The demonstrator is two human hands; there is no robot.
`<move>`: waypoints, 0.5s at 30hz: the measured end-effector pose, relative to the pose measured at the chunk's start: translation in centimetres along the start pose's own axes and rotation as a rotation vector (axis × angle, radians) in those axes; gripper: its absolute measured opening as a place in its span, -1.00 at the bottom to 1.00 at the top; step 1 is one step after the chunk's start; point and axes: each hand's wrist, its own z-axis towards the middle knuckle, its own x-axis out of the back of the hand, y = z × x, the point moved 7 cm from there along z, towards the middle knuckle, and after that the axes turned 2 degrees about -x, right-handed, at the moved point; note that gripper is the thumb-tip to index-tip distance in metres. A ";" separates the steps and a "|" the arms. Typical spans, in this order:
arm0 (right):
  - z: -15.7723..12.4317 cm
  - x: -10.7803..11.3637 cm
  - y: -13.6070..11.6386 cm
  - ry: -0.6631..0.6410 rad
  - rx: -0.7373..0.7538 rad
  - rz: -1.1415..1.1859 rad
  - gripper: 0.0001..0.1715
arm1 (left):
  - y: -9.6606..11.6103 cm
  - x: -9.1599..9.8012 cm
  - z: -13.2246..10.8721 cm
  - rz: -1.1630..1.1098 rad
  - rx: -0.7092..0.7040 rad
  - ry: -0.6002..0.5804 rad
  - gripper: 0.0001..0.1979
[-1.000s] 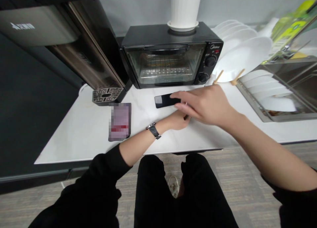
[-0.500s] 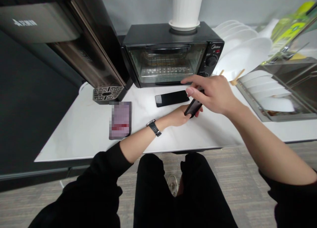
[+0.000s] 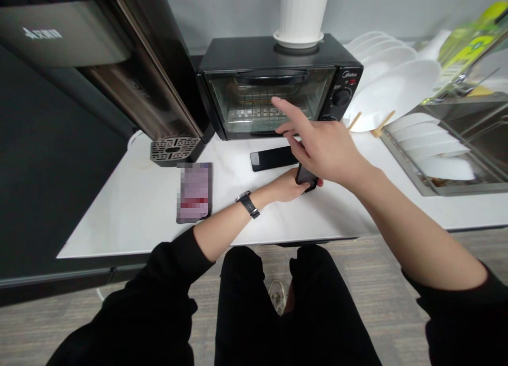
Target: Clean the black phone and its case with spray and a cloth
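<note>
A dark flat phone (image 3: 306, 179) is in my left hand (image 3: 289, 186), whose fingers wrap its lower end just above the counter. Over its upper part hovers my right hand (image 3: 321, 143), index finger stretched out and the other fingers apart; it hides much of the phone, and I cannot tell whether it touches it. Behind them a second black phone (image 3: 272, 158) lies flat on the counter, its right end hidden. To the left lies another phone-like slab (image 3: 194, 191) with a blurred, pinkish face. A watch with a black strap (image 3: 248, 204) is on my left wrist.
A black toaster oven (image 3: 270, 101) with a white pot (image 3: 304, 14) on top stands behind my hands. The drink dispenser (image 3: 174, 149) is at left. White plates (image 3: 397, 90) stand in a rack at right, beside a sink (image 3: 424, 183) with more dishes. The white counter (image 3: 130, 212) ends near my knees.
My right hand has moved left and its index finger now points up across the oven door. The phone in my left hand is more covered and stays at about the same place.
</note>
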 end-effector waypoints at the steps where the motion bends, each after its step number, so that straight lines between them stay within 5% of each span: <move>1: -0.1 0.2 0.6 0.023 -0.051 -0.014 -0.12 | 0.0 -0.1 0.1 -0.013 -0.014 -0.008 -0.74; 6: -0.7 -0.2 1.0 0.067 -0.122 -0.068 -0.18 | 0.0 -0.2 0.1 0.001 -0.030 -0.007 -0.76; 12: -1.7 -0.7 -3.2 0.052 0.243 -0.072 -0.21 | 0.7 0.3 -0.8 0.304 0.043 0.076 -0.77; 15: -2.1 0.4 -2.9 0.042 0.245 -0.004 -0.25 | 0.9 -0.1 -0.7 0.353 0.013 0.044 -0.76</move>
